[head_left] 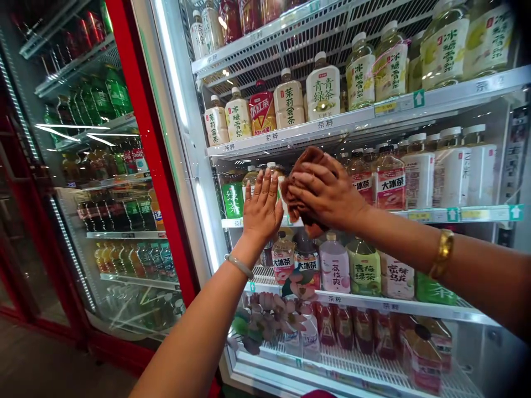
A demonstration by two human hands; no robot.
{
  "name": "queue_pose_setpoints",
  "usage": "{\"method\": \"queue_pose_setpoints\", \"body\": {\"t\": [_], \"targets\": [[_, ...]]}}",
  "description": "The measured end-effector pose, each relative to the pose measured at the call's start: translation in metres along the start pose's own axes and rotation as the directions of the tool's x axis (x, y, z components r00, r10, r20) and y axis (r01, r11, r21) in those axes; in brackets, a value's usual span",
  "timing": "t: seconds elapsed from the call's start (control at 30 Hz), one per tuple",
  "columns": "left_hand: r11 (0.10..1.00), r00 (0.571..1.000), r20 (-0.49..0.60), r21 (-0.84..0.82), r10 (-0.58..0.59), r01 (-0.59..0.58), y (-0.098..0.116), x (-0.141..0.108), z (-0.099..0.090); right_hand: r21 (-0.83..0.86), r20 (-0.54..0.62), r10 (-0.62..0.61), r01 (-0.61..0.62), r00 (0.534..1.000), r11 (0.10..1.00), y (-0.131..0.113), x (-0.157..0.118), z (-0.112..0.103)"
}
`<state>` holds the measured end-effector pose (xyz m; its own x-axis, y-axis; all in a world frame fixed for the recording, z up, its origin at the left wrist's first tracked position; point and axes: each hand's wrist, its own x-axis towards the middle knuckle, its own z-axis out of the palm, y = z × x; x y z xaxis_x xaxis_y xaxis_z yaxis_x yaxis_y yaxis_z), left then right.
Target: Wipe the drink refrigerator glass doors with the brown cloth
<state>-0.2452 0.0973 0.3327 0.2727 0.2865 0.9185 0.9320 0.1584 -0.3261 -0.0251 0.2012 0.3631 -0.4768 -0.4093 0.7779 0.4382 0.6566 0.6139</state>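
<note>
My right hand (pixel 327 190) presses a crumpled brown cloth (pixel 305 182), its fingers curled over the top. A gold bracelet (pixel 444 253) circles that wrist. Beside it on the left, my left hand (pixel 262 207) is held up flat with fingers stretched and nothing in it; a pale bangle (pixel 239 266) is on the wrist. Both hands are in front of the middle shelves of a lit drinks fridge. Whether the left palm touches the glass, I cannot tell. The cloth and hands hide part of the bottle row behind them.
Bottles stand on several shelves, among them a red-labelled bottle (pixel 262 108) and a pink-labelled bottle (pixel 390 178). A flower pattern (pixel 277 318) shows before the lower shelves. To the left, a red door frame (pixel 153 155) borders another fridge with green bottles (pixel 118 88).
</note>
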Motion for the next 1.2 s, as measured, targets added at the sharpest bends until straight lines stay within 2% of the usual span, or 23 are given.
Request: {"method": "queue_pose_setpoints", "body": {"t": [0.1, 0.2, 0.3, 0.37, 0.43, 0.5, 0.57, 0.63, 0.7, 0.77, 0.83, 0.93, 1.0, 1.07, 1.13, 1.2], "targets": [[0.992, 0.991, 0.05, 0.023, 0.124, -0.125, -0.015, -0.001, -0.008, 0.032, 0.074, -0.132, 0.13, 0.988, 0.991, 0.015, -0.01, -0.009], [0.985, 0.984, 0.054, 0.024, 0.172, -0.174, -0.024, -0.003, -0.011, 0.013, 0.042, -0.051, 0.051, 0.998, 0.999, 0.022, 0.007, -0.007], [0.992, 0.993, 0.006, 0.048, 0.116, -0.116, -0.025, -0.007, -0.008, -0.015, -0.069, 0.079, -0.08, 0.994, 0.997, 0.001, 0.035, 0.012], [0.996, 0.997, -0.046, 0.062, 0.067, -0.064, -0.024, -0.01, -0.004, -0.024, -0.101, 0.105, -0.108, 0.989, 0.994, -0.021, 0.046, 0.026], [0.998, 0.996, -0.083, 0.061, 0.037, -0.032, -0.025, -0.013, -0.002, -0.009, -0.096, 0.06, -0.061, 0.994, 0.998, -0.039, 0.045, 0.035], [0.998, 0.997, -0.077, 0.059, 0.027, -0.023, -0.028, -0.016, -0.002, 0.022, -0.08, -0.044, 0.046, 0.996, 0.999, -0.042, 0.036, 0.034], [0.998, 0.998, -0.046, 0.057, 0.035, -0.033, -0.032, -0.019, -0.004, 0.046, -0.041, -0.147, 0.149, 0.988, 0.988, -0.03, 0.029, 0.027], [0.997, 0.998, -0.009, 0.036, 0.067, -0.067, -0.037, -0.022, -0.007, 0.061, 0.018, -0.178, 0.176, 0.984, 0.982, -0.01, 0.028, 0.018], [0.994, 0.995, 0.004, 0.01, 0.104, -0.104, -0.041, -0.024, -0.009, 0.065, 0.055, -0.133, 0.129, 0.99, 0.989, 0.005, 0.036, 0.013], [0.993, 0.993, -0.011, -0.005, 0.121, -0.121, -0.043, -0.026, -0.008, 0.044, 0.021, -0.059, 0.058, 0.998, 0.997, 0.008, 0.05, 0.015], [0.995, 0.995, -0.046, -0.011, 0.094, -0.094, -0.044, -0.028, -0.006, 0.021, -0.039, 0.014, -0.013, 0.999, 1.0, -0.003, 0.065, 0.025], [0.999, 0.993, -0.106, -0.013, -0.053, 0.052, -0.044, -0.03, -0.002, 0.028, -0.085, 0.087, -0.085, 0.993, 0.996, -0.031, 0.073, 0.041], [0.991, 0.984, -0.116, -0.003, -0.134, 0.134, -0.045, -0.031, 0.001, 0.023, -0.078, 0.039, -0.037, 0.996, 0.999, -0.044, 0.065, 0.045], [0.988, 0.982, -0.113, 0.014, -0.153, 0.156, -0.045, -0.031, 0.002, 0.01, -0.044, -0.097, 0.098, 0.994, 0.995, -0.045, 0.05, 0.041], [0.988, 0.981, -0.119, 0.03, -0.15, 0.155, -0.045, -0.031, 0.003, 0.029, 0.012, -0.262, 0.261, 0.965, 0.965, -0.035, 0.036, 0.031], [0.987, 0.98, -0.127, 0.038, -0.153, 0.159, -0.043, -0.032, 0.004, 0.064, 0.053, -0.349, 0.346, 0.936, 0.936, -0.022, 0.032, 0.021]]}}
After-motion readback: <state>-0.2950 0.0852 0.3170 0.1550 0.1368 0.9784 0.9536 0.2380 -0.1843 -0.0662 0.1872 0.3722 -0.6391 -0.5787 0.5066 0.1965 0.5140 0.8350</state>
